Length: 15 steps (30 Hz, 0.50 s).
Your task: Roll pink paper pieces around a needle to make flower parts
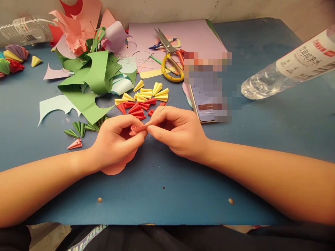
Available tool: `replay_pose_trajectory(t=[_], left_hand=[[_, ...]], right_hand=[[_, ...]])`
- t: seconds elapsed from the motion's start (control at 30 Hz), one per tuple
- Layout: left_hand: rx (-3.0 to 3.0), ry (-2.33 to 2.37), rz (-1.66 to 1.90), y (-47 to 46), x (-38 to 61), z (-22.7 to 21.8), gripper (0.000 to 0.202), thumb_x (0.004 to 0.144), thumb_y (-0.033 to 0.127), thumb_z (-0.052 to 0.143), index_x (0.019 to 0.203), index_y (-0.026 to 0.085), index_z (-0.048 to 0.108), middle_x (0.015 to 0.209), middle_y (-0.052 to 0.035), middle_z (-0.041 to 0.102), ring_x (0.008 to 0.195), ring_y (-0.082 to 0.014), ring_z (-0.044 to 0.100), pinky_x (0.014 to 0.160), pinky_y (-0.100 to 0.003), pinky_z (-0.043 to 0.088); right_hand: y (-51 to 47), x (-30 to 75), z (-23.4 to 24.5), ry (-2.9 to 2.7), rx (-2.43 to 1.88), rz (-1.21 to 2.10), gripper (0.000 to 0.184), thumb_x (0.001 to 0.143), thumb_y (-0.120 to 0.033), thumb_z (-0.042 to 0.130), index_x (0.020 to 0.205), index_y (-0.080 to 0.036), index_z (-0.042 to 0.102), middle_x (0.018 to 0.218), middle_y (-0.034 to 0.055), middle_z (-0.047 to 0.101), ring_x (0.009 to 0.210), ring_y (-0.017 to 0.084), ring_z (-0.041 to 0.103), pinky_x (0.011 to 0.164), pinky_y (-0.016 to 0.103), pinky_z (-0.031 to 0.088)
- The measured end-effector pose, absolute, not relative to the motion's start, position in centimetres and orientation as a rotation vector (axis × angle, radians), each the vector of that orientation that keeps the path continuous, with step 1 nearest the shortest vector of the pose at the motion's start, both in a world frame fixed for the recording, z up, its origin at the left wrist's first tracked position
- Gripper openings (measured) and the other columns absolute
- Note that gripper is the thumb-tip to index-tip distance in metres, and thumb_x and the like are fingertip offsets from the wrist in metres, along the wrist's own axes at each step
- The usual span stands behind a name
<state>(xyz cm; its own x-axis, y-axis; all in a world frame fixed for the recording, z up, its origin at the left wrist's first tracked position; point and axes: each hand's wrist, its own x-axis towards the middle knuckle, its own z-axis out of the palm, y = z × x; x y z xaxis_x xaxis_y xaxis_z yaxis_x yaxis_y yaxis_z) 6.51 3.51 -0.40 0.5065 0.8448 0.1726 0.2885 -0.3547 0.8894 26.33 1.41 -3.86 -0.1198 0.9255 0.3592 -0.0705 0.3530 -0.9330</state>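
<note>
Between the thumb and fingers of my left hand (117,134) is a pink paper piece (140,129), its left end curled. My right hand (178,130) is closed in a pinch at the paper's right end. A thin needle-like rod (165,105) slants up from its fingertips. Pink paper rounds (115,169) lie under my left hand, mostly hidden. Just beyond the fingers are several small rolled cones: red cones (136,109), yellow cones (145,93) and green cones (78,128). A lone pink cone (75,144) rests left of my left wrist.
Cut green paper scraps (96,73) and pink scraps (81,24) pile up at the back left. Scissors (170,55) lie on lilac sheets (191,33). A phone (202,94), a water bottle (290,64) and a bottle on its side (26,30) are also on the blue table (167,205).
</note>
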Motion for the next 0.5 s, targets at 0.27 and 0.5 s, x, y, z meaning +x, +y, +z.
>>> replay_pose_trajectory(t=[0.27,0.5], left_hand=[[1.922,0.942,0.796,3.55,6.51,-0.43,0.019,0.086,0.017,0.070,0.069,0.018,0.061,0.064,0.0034,0.051,0.063,-0.0101,0.045,0.061,-0.025,0.040],[1.899,0.983,0.774,3.63,6.65,-0.17,0.018,0.087,0.018,0.069,0.070,0.017,0.063,0.066,0.0031,0.054,0.066,-0.0107,0.047,0.064,-0.024,0.042]], right_hand=[[1.47,26.28,-3.97,-1.464,-0.793,1.044,0.006,0.089,-0.016,0.077,0.085,-0.019,0.074,0.077,0.0000,0.069,0.071,0.013,0.060,0.063,0.027,0.050],[1.07,26.12,-3.87,-1.399,-0.793,1.098,0.004,0.099,-0.019,0.072,0.096,-0.017,0.073,0.089,0.0022,0.075,0.071,0.010,0.066,0.062,0.023,0.054]])
